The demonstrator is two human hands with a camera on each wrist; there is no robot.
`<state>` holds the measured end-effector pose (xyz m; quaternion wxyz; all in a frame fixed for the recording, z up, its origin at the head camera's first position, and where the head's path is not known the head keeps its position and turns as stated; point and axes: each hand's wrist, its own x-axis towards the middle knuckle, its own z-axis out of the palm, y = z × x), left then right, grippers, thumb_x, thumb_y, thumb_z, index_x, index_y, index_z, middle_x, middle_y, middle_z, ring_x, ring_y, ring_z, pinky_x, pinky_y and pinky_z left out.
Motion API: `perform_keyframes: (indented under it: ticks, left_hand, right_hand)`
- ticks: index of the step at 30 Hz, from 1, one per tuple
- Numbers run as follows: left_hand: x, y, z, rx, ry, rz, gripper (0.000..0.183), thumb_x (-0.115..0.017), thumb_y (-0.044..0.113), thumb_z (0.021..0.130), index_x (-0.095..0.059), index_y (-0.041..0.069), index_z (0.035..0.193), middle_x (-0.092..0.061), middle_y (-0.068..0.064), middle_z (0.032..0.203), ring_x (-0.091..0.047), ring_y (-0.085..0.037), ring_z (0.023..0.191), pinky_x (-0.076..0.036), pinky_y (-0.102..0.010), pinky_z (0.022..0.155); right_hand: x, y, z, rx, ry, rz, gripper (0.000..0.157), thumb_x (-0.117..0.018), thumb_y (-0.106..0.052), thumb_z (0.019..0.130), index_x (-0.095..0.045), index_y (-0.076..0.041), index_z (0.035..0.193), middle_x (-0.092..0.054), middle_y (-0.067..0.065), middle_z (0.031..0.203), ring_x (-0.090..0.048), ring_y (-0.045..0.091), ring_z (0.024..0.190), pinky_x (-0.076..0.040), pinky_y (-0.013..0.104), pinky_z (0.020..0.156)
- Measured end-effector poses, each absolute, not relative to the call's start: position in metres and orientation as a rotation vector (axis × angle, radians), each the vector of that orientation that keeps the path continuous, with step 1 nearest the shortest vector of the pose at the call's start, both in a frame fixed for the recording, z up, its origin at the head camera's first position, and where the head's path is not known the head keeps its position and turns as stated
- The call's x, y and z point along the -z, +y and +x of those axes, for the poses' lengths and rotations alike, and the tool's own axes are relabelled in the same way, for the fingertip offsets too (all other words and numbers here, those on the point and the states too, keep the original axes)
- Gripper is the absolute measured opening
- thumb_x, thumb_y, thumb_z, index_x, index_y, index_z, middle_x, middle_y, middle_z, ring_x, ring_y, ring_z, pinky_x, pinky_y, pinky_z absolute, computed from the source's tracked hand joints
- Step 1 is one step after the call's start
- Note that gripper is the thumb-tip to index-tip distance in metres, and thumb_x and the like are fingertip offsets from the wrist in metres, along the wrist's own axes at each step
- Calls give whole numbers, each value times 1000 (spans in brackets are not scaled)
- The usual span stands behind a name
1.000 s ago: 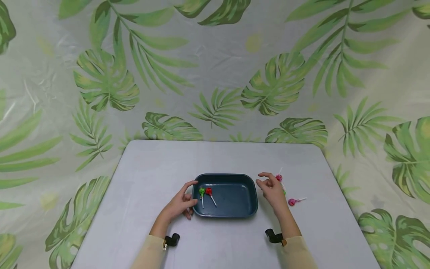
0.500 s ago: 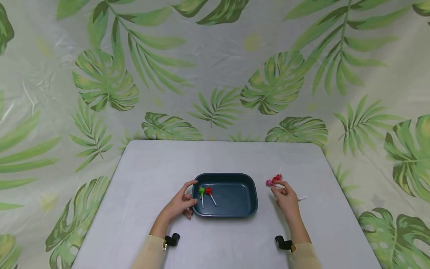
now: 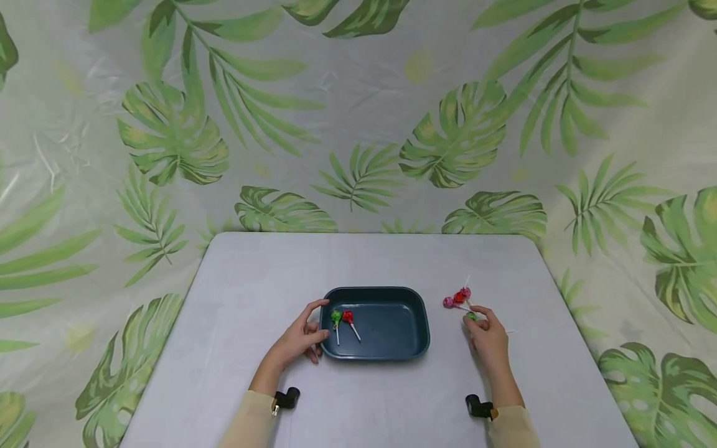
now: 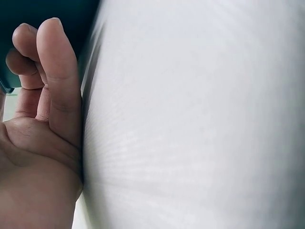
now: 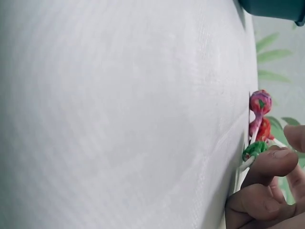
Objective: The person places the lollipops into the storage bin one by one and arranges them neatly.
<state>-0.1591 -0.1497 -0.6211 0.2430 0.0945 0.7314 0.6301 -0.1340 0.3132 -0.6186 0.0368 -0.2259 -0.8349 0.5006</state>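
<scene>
A dark blue-green tray (image 3: 392, 333) holds a green lollipop (image 3: 336, 316) and a red lollipop (image 3: 348, 317). My left hand (image 3: 297, 341) grips the tray's left side, thumb and forefinger at its rim. On the right, thumb and finger of my right hand (image 3: 490, 341) stand apart around another green lollipop (image 3: 472, 316); the right wrist view shows a gap between them. Just beyond, a pink lollipop (image 3: 449, 302), a red lollipop (image 3: 459, 297) and a second pink lollipop (image 3: 467, 291) lie bunched. A white stick (image 3: 510, 331) shows behind the right hand, its candy hidden.
A white-covered table (image 3: 269, 267) carries everything. Behind it hangs a leaf-patterned cloth (image 3: 358, 112). Black wrist cameras sit on both wrists, the left camera (image 3: 288, 398) and the right camera (image 3: 478, 406).
My right hand has moved right, away from the tray, then nearer to me, uncovering the bunched lollipops and reaching the green one. The left hand stays on the tray.
</scene>
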Motion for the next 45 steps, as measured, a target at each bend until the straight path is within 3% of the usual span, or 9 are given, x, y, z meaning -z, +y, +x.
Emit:
perform_keyframes:
  ticks: [6,16,23,36,45]
  left_hand:
    - [620,-149,-159,-1719,2000,249,75,-69,16,102,-29,33,163,-65,-2,76,-66,-18,58,-62,-36,52]
    - [619,-149,-161,-1716,2002,233,75,-71,18,101,-31,37,162,-66,-3,76,-67,-19,60,-62,-37,52]
    - [619,-149,-162,-1714,1995,266,77,-70,16,101,-28,32,164,-66,-1,76,-66,-17,58,-62,-36,52]
    - [619,-149,-159,-1712,2004,208,75,-72,19,101,-32,40,160,-66,-4,77,-67,-20,60,-62,-37,53]
    - [619,-148,-158,-1725,2004,211,75,-71,18,101,-31,38,161,-67,-4,77,-67,-20,58,-62,-37,51]
  right_hand:
    - [620,316,-135,-1366,-2629,-707,38,-68,-26,101,-64,-13,136,-63,4,88,-54,12,58,-45,25,50]
    - [624,321,-139,-1240,-2730,-737,42,-67,-23,99,-62,-10,139,-60,9,90,-53,23,78,-38,32,67]
    - [625,321,-140,-1205,-2739,-690,35,-66,-20,98,-62,-8,130,-60,10,90,-52,23,77,-39,31,64]
    - [627,321,-138,-1311,-2703,-664,33,-67,-20,98,-63,-14,130,-57,5,88,-50,18,76,-40,27,61]
    - [615,312,-134,-1489,-2675,-561,32,-68,-23,101,-61,-18,132,-58,-10,77,-48,7,65,-40,23,60]
